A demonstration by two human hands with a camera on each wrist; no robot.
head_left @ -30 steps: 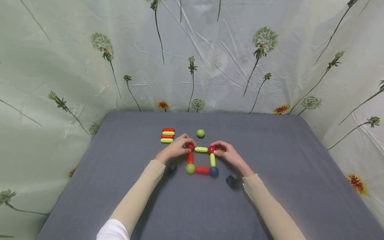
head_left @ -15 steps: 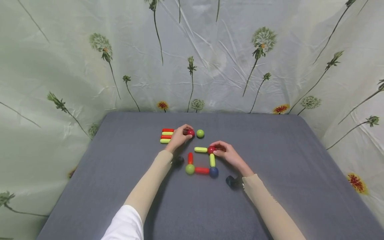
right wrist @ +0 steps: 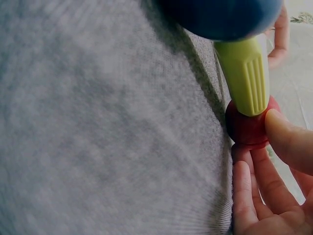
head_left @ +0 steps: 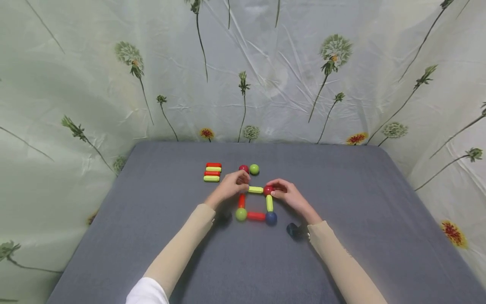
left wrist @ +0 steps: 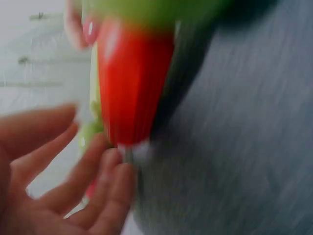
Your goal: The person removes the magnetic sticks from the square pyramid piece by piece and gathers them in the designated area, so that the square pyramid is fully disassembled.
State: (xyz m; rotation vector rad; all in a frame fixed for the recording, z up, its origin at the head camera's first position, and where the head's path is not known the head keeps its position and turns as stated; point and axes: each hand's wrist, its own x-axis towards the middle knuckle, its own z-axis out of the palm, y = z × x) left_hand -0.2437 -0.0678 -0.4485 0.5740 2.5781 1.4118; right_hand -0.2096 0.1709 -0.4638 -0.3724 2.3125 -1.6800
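My right hand [head_left: 290, 197] pinches a red ball [right wrist: 247, 125] between thumb and fingers. This ball joins two yellow-green rods, one [head_left: 256, 190] running left, the other [right wrist: 247, 73] running to a blue ball [head_left: 271, 218]. From the blue ball, a red rod [head_left: 256, 216] leads to a green ball [head_left: 241, 214], and another red rod [left wrist: 132, 88] extends away from it. My left hand [head_left: 232, 185] is over the square's far left corner and partly hides it. Its fingers are spread and loosely bent near that red rod's end, with nothing seen between them in the blurred left wrist view.
Behind the left hand, another red ball [head_left: 244, 169] sits beside a green ball [head_left: 254, 169]. Several red and yellow-green rods [head_left: 212, 173] lie in a stack-like row at the left. A grey cloth-covered table [head_left: 341, 181] meets a flowered curtain [head_left: 288, 84] at its back edge.
The left hand took the red ball off the far left corner, set it beside the loose green ball, let go and came back to the corner. The right hand stayed put.
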